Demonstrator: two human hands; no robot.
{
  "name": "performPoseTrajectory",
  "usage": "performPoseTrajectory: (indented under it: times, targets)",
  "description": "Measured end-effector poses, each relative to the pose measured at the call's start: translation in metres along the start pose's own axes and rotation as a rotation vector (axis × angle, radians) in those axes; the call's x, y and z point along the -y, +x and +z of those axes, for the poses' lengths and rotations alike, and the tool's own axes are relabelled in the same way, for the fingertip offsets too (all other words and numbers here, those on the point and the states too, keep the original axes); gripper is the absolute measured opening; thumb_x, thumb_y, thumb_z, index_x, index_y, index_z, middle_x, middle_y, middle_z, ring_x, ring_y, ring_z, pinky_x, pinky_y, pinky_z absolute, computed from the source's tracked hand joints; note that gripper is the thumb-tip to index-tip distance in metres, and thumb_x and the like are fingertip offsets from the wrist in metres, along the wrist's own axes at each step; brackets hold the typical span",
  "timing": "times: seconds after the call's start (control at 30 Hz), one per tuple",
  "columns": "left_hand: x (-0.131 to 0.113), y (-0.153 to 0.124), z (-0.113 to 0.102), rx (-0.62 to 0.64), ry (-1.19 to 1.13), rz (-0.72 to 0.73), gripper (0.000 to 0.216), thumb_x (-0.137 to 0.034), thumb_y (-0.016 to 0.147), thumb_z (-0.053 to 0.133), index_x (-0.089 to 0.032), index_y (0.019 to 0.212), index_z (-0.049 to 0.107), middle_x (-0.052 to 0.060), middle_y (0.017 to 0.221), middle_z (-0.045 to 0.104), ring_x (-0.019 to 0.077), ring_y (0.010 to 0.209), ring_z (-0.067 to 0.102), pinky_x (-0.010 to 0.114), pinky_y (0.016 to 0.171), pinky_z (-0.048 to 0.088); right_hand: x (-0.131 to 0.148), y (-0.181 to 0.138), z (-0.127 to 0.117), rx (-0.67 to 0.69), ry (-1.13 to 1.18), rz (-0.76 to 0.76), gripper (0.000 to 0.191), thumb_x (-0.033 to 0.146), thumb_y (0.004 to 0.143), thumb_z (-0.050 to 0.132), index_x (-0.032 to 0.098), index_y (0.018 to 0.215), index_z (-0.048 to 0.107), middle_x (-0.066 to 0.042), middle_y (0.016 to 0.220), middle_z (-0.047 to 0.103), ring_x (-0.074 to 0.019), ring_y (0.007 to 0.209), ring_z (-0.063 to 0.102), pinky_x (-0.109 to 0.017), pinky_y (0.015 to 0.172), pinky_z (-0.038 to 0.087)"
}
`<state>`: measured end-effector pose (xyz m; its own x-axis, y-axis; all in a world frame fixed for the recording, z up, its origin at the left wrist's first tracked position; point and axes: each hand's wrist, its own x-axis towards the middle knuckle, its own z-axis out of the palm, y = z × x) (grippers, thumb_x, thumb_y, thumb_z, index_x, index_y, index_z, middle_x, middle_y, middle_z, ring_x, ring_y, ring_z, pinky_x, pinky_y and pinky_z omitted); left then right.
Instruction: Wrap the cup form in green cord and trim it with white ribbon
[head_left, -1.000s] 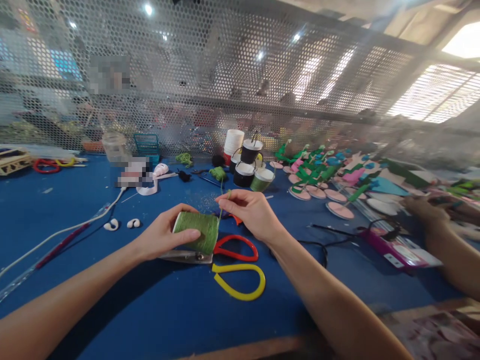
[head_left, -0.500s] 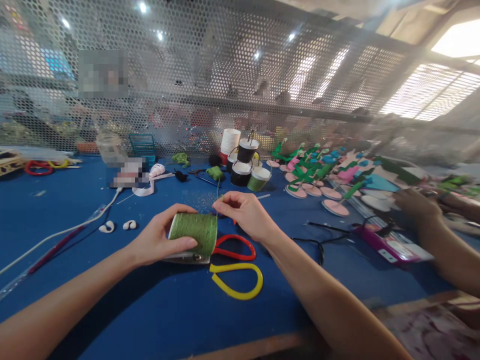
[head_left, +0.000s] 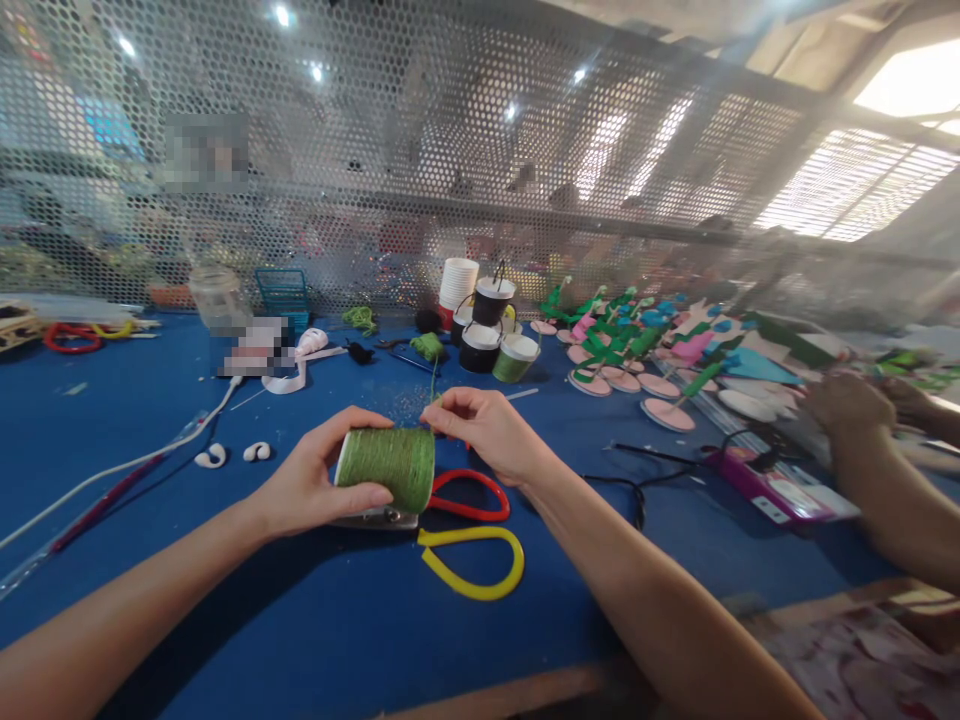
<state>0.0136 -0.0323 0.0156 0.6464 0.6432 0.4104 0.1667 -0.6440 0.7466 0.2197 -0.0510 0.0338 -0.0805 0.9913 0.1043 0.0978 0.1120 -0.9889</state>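
Note:
My left hand [head_left: 311,480] is wrapped round a spool of green cord [head_left: 388,464], held on its side just above the blue table [head_left: 247,610]. My right hand [head_left: 487,432] pinches the loose green cord end [head_left: 434,385] right beside the spool's right end. Under the spool lie scissors with one red and one yellow handle loop [head_left: 472,545].
Small black and green cups [head_left: 491,340] and white stacked cups stand behind. Pink discs with green foam pieces [head_left: 630,355] spread to the right. Another person's hand [head_left: 851,405] works at the far right near a pink tool [head_left: 765,485]. A white cable [head_left: 127,460] runs left. A perforated metal screen backs the table.
My right hand has drawn slightly in toward the spool, keeping its pinch on the cord. The left hand and spool have hardly moved. The other person's hand has shifted a little.

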Motion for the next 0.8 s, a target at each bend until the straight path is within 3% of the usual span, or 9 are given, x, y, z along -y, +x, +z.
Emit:
performPoseTrajectory:
  times: [0.4, 0.8]
  targets:
    - [0.0061, 0.0007, 0.0006, -0.034, 0.107, 0.227, 0.046, -0.035, 0.073, 0.066, -0.021, 0.112, 0.047, 0.010, 0.107, 0.054, 0.0238, 0.103, 0.052, 0.040, 0.088, 0.045, -0.0006, -0.0019, 0.0008, 0.011, 0.135, 0.029, 0.025, 0.037, 0.058, 0.073, 0.015, 0.059, 0.061, 0.006, 0.050, 0.053, -0.0054, 0.048, 0.044, -0.022, 0.050, 0.035]
    - [0.0057, -0.0019, 0.0018, -0.090, 0.274, 0.354, 0.043, -0.028, 0.075, 0.066, -0.021, 0.113, 0.046, 0.012, 0.114, 0.052, 0.0238, 0.106, 0.052, 0.041, 0.087, 0.046, 0.0017, -0.0046, 0.0042, 0.001, 0.381, 0.105, 0.027, 0.035, 0.048, 0.080, 0.016, 0.058, 0.065, 0.005, 0.054, 0.060, -0.0067, 0.052, 0.055, -0.022, 0.056, 0.045]
